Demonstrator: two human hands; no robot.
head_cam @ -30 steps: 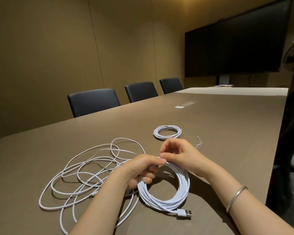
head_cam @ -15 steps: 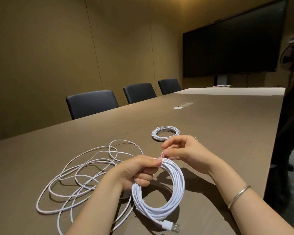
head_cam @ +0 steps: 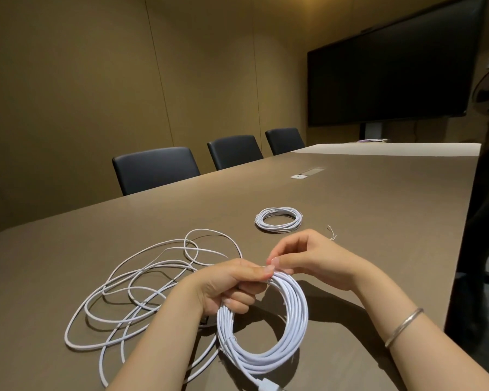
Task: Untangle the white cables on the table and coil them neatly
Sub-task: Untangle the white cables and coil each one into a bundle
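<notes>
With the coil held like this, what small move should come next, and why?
Probably bind the coil: the left hand grips its top, the right hand pinches there, and a loose tie lies on the table.

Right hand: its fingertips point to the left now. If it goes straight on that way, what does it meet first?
Most likely the left hand, whose thumb almost touches the right hand above the coil; depth there is unclear.

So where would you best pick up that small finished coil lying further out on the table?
Probably pinch the small coil across its near rim, coming from above. It lies flat on the table, a bundled ring with an open centre for a finger.
</notes>
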